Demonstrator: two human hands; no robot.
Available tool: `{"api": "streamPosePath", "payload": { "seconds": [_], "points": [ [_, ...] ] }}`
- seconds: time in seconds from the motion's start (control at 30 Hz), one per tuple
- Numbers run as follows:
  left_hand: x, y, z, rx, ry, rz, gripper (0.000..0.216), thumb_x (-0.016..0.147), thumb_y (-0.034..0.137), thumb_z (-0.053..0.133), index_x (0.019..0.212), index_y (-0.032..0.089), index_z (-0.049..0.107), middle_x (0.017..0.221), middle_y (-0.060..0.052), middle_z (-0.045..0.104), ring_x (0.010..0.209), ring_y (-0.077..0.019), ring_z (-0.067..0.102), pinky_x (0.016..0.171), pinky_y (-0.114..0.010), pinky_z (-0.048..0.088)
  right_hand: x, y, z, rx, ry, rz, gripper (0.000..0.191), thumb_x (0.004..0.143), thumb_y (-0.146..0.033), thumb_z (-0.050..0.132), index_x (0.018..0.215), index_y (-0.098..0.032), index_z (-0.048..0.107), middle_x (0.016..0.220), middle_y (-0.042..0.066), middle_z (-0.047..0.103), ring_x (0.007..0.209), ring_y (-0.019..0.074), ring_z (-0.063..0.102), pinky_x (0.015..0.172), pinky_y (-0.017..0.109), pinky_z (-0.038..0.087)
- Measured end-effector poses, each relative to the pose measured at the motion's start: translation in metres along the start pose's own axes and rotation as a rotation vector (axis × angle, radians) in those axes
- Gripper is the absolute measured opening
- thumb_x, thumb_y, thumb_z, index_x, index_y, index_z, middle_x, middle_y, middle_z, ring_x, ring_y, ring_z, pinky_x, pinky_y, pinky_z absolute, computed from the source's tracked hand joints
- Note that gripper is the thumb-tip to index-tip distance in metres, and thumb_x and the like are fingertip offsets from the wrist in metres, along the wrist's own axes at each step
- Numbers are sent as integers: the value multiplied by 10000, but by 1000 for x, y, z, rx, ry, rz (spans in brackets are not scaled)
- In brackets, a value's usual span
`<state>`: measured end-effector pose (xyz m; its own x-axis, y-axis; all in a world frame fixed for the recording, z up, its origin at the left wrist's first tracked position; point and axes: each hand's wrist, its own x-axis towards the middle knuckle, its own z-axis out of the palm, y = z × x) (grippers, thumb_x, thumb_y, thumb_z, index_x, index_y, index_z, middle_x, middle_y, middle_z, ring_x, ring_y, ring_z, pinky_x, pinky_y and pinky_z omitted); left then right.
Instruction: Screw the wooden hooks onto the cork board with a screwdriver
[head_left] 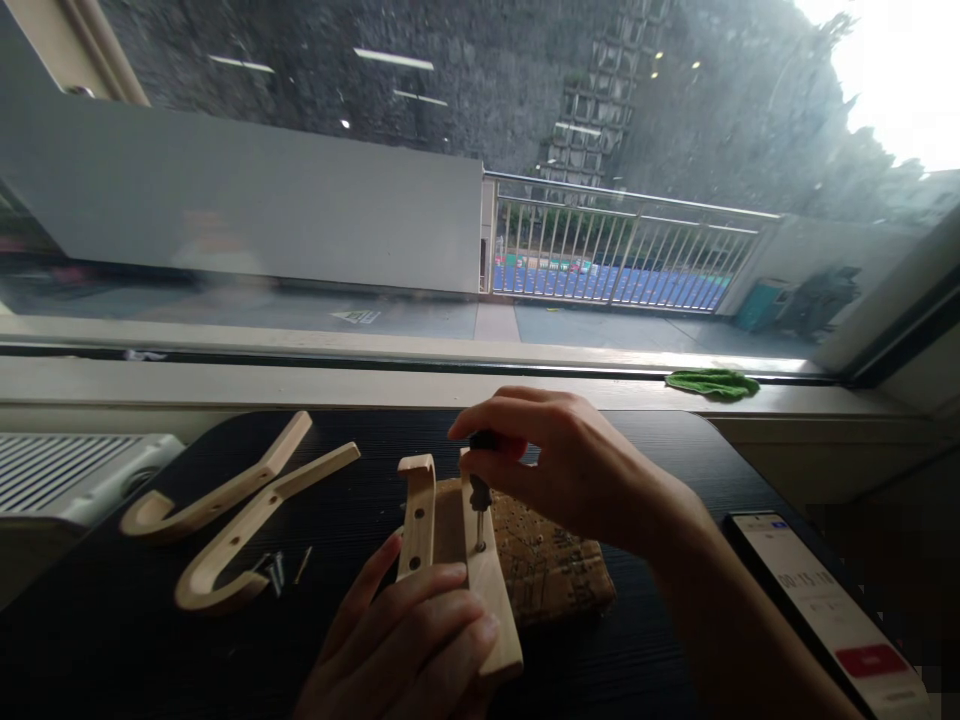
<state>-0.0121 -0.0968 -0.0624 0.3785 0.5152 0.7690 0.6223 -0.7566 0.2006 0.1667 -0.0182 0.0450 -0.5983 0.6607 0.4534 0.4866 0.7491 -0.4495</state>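
My right hand (566, 455) is closed around the dark handle of a screwdriver (480, 492). The screwdriver stands nearly upright, its tip at a screw hole in a flat pale wooden bar (496, 605). Beside that bar is another pale wooden piece (418, 505) with a curved top end and two holes. My left hand (420, 630) grips these wooden parts from below left, its fingers wrapped over them; whether they form one frame is hidden. Underneath lies a brown patterned block (562, 575). To the left rest two hook-shaped wooden pieces (225, 497) and several screws (276, 575).
A phone (825, 610) showing a timer lies at the right of the dark table (135, 630). Behind the table runs a window sill (337, 385) with a green cloth (712, 384) on it. A white radiator (75, 475) stands at the left.
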Motion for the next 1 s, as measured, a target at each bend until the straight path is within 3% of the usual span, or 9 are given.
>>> {"api": "streamPosePath", "payload": {
  "seconds": [0.27, 0.63, 0.8, 1.0],
  "points": [
    [1, -1, -2, 21, -32, 11, 187, 722, 184, 648, 896, 252, 643, 857, 49, 703, 929, -157, 637, 1064, -452, 305, -3, -4, -8, 66, -74, -39, 289, 861, -106, 452, 1089, -175, 615, 944, 20, 649, 821, 102, 575, 723, 209, 411],
    [1, 0, -1, 5, -13, 8, 172, 719, 184, 644, 882, 239, 650, 850, 42, 704, 929, -167, 638, 1056, -464, 317, 0, 5, -7, -16, -16, 37, 192, 856, -247, 521, 987, -173, 640, 813, 0, 623, 689, 88, 532, 644, 222, 384],
    [1, 0, -1, -1, -1, -8, 159, 728, 185, 640, 875, 245, 647, 839, 38, 704, 916, -169, 644, 1047, -470, 325, -1, 4, -5, 5, -41, 23, 225, 865, -247, 494, 1014, -179, 648, 851, 18, 627, 719, 97, 546, 667, 224, 395],
    [1, 1, 0, -18, 24, -17, 209, 699, 151, 663, 886, 243, 648, 844, 37, 704, 910, -169, 645, 1037, -466, 346, -1, 2, -5, 52, -59, -24, 321, 859, -106, 430, 1123, -172, 601, 1002, 39, 630, 825, 104, 561, 727, 222, 407]
  ]
}}
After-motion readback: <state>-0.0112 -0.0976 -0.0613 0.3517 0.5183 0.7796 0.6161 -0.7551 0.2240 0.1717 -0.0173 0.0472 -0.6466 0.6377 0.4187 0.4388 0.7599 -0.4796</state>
